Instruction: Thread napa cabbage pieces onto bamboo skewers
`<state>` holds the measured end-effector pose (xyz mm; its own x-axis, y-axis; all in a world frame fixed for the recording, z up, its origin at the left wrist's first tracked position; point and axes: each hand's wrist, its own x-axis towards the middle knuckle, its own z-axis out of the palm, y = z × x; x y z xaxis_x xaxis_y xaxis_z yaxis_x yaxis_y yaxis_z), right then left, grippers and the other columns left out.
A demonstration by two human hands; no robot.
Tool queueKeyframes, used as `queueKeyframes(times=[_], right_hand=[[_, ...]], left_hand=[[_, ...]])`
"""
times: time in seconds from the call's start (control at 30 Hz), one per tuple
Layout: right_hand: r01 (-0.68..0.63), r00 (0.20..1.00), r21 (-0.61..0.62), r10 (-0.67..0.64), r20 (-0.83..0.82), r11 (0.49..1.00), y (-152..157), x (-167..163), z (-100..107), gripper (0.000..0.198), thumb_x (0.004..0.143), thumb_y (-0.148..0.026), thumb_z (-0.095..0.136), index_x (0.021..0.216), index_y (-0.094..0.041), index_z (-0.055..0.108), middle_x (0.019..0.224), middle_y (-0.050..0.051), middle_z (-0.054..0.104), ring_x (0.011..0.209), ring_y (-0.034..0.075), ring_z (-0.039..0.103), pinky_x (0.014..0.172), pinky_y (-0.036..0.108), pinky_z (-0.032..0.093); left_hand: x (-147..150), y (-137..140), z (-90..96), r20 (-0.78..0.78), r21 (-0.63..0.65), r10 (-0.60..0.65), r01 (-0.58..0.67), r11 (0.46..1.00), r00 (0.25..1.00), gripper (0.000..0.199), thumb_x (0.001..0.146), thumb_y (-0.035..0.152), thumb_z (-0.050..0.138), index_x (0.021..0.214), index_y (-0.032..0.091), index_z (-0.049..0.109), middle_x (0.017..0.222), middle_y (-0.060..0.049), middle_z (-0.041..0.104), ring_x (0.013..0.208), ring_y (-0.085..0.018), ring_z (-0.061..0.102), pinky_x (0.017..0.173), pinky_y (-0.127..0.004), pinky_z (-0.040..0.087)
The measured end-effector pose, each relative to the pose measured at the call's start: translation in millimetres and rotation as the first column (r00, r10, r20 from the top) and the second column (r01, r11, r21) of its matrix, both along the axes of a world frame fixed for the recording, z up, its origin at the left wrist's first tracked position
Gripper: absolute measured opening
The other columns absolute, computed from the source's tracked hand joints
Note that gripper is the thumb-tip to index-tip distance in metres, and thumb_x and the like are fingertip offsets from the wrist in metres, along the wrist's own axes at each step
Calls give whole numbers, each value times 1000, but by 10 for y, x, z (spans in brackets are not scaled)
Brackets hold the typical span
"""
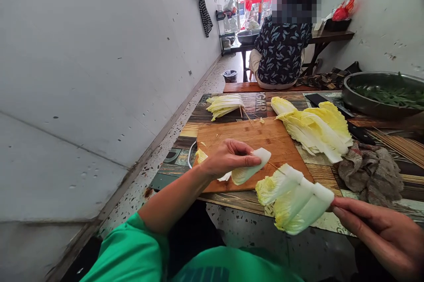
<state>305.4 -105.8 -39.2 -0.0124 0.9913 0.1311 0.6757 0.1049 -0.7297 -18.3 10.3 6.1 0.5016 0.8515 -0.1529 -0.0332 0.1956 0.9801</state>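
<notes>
My left hand (228, 157) pinches a pale napa cabbage leaf (245, 174) between thumb and fingers, above the cutting board. Low on the right, my right hand (380, 229) is closed at the end of a thin wooden skewer (273, 166), whose near end is hidden by leaf and fingers. Several cabbage leaves (296, 202) are threaded on it through their white stems and hang over the table's front edge. The skewer's bare tip points at the leaf in my left hand; whether they touch I cannot tell.
Finished cabbage skewers (225, 105) lie behind the wooden cutting board (238, 134). Loose cabbage leaves (314, 127), a knife (361, 134), a grey-brown cloth (371, 171) and bare skewers (400, 145) are on the right. A bowl of greens (351, 101) stands beyond. A person (281, 52) sits ahead, back turned.
</notes>
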Motion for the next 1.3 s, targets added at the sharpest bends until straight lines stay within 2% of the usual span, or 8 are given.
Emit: queueKeyframes(times=[0.1, 0.2, 0.3, 0.4, 0.47, 0.63, 0.93, 1.3], right_hand=[[-114, 993, -102, 113, -22, 988, 2, 14, -23, 36, 87, -58, 58, 105, -37, 80, 100, 2, 80, 86, 27, 76, 76, 30, 63], [-110, 994, -119, 106, -39, 987, 42, -48, 34, 38, 86, -60, 58, 104, -35, 80, 99, 2, 80, 88, 26, 76, 75, 28, 62], [-113, 991, -108, 104, -84, 988, 105, -147, 148, 41, 85, -62, 58, 100, -32, 81, 92, 4, 80, 78, 24, 75, 66, 25, 60], [-116, 989, -117, 103, -110, 986, 156, -222, 249, 46, 84, -65, 57, 96, -28, 82, 77, 4, 77, 63, 21, 70, 53, 23, 56], [-117, 987, -138, 100, -122, 983, 175, -244, 281, 50, 84, -67, 56, 96, -27, 82, 70, 5, 75, 59, 20, 67, 50, 23, 54], [-92, 991, -155, 76, -109, 984, 169, -216, 248, 52, 81, -69, 56, 94, -26, 83, 78, 6, 77, 68, 23, 71, 57, 24, 56], [-117, 988, -213, 92, -127, 970, 139, -157, 147, 46, 83, -65, 58, 102, -31, 81, 94, 5, 79, 83, 24, 73, 72, 25, 58], [-138, 978, -219, 99, -182, 966, 186, -286, 274, 51, 78, -69, 60, 94, -26, 83, 72, 5, 75, 61, 22, 66, 51, 24, 53]], left_hand=[[17, 26, -29, -6, -12, -14, 14, 1000, 1000, 34, 60, 42, 89, 70, 13, 75, 65, -1, 68, 54, -7, 55, 48, -19, 38], [51, 47, -24, 7, -38, 15, -15, 999, 1000, 34, 59, 41, 90, 67, 12, 74, 63, -1, 67, 53, -6, 54, 48, -18, 37], [80, 64, -20, 89, -114, 34, -24, 993, 995, 44, 52, 48, 92, 71, 12, 75, 62, -2, 68, 52, -8, 57, 50, -19, 42], [84, 61, -47, 228, -218, -6, 58, 974, 974, 63, 44, 57, 92, 86, 13, 77, 69, -6, 72, 60, -16, 67, 59, -27, 53], [79, 41, -79, 246, -246, -23, 85, 966, 969, 58, 46, 53, 93, 84, 12, 76, 73, -8, 74, 60, -17, 69, 60, -28, 55], [84, -49, -128, 213, -253, 25, 31, 967, 977, 45, 59, 50, 89, 73, 9, 73, 73, -9, 75, 54, -14, 67, 53, -24, 52], [72, -76, -74, 118, -216, 75, -48, 975, 990, 44, 59, 48, 89, 78, 10, 76, 72, -9, 75, 50, -14, 65, 46, -23, 48], [52, -76, -92, 123, -129, 10, 6, 992, 992, 38, 67, 47, 85, 79, 12, 78, 74, -7, 74, 52, -12, 65, 48, -21, 48]])
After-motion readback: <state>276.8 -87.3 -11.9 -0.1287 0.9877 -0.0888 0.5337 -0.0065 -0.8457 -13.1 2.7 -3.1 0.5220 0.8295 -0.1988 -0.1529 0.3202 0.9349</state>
